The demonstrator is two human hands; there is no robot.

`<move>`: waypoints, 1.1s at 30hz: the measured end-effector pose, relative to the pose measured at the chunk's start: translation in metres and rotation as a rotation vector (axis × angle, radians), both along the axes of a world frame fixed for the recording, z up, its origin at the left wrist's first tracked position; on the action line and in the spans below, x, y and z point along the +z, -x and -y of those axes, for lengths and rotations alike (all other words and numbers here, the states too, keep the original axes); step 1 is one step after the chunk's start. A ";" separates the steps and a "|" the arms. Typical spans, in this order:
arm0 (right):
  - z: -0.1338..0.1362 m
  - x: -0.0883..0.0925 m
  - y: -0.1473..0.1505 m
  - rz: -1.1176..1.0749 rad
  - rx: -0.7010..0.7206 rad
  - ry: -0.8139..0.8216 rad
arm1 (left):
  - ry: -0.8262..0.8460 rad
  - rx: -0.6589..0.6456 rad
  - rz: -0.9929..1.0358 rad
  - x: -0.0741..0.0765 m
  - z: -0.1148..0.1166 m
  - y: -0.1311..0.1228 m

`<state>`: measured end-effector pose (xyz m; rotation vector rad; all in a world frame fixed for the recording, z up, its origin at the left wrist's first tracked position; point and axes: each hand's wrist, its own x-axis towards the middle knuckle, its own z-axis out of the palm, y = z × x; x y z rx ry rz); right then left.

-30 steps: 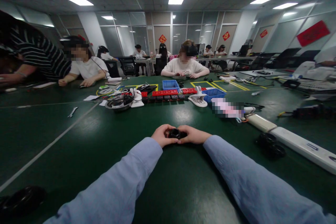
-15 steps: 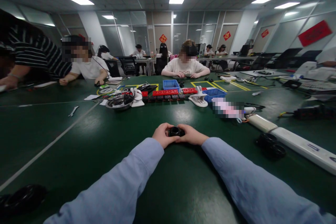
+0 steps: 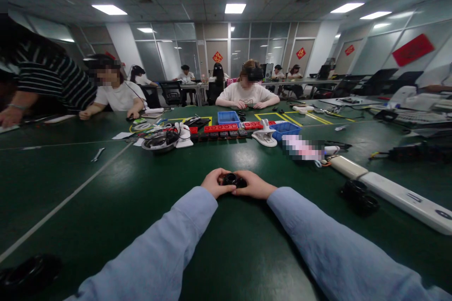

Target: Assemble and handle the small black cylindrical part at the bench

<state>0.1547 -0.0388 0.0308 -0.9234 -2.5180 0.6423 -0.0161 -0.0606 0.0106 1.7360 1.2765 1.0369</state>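
Observation:
Both my hands hold one small black part with a round opening on top [image 3: 231, 178], low over the middle of the green table [image 3: 141, 225]. My left hand [image 3: 214, 183] curls round its left side, and my right hand [image 3: 254, 185] wraps its right side. The two thumbs meet in front of it. My fingers hide much of the part, and its exact kind is unclear. Similar black ring-shaped parts [image 3: 360, 196] lie to the right of my right arm. Another dark ring-shaped part [image 3: 31, 273] lies at the near left corner.
Ahead stand red and black socket blocks [image 3: 221, 128], blue trays [image 3: 286, 130], a white clamp [image 3: 264, 134] and a bowl of cables [image 3: 160, 141]. A wrench [image 3: 98, 154] lies left; a long white bar [image 3: 406, 197] lies right. Several people sit across the table.
The whole view has shifted slightly, with the scene lower and a little to the left. My hands keep their hold on the black part, which looks turned slightly.

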 end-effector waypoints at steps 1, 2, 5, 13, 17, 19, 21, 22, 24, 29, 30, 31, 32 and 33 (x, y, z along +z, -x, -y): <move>-0.002 0.001 -0.002 0.000 0.042 0.019 | 0.008 -0.016 0.004 0.000 0.000 0.000; -0.004 0.001 -0.003 0.002 0.069 0.029 | 0.014 -0.026 0.007 0.001 0.000 0.000; -0.008 0.002 -0.004 0.007 0.097 0.022 | 0.033 -0.034 0.013 0.004 0.002 -0.001; -0.010 -0.003 -0.005 0.022 0.096 -0.001 | 0.039 -0.040 0.031 0.007 0.003 -0.003; -0.010 -0.003 -0.005 0.022 0.093 -0.023 | 0.046 -0.056 0.048 0.005 0.002 -0.003; -0.009 -0.002 -0.005 0.021 0.095 -0.032 | 0.055 -0.063 0.050 0.005 0.002 -0.002; -0.009 -0.002 -0.005 0.018 0.093 -0.032 | 0.062 -0.062 0.047 0.005 0.002 -0.002; -0.009 -0.002 -0.005 0.015 0.092 -0.029 | 0.065 -0.061 0.046 0.005 0.002 -0.003; -0.010 -0.003 -0.005 0.008 0.092 -0.018 | 0.070 -0.056 0.050 0.006 0.002 -0.003; -0.010 -0.004 -0.004 -0.016 0.091 0.004 | 0.081 -0.074 0.073 0.005 0.002 -0.003; -0.010 -0.004 -0.005 -0.023 0.088 0.008 | 0.073 -0.072 0.064 0.005 0.002 -0.003; -0.010 -0.005 -0.005 -0.029 0.084 0.014 | 0.061 -0.065 0.047 0.004 0.002 -0.003; -0.010 -0.005 -0.005 -0.032 0.077 0.022 | 0.046 -0.049 0.022 0.004 0.002 -0.003; -0.010 -0.006 -0.005 -0.031 0.064 0.032 | 0.028 -0.026 -0.008 0.004 0.002 -0.004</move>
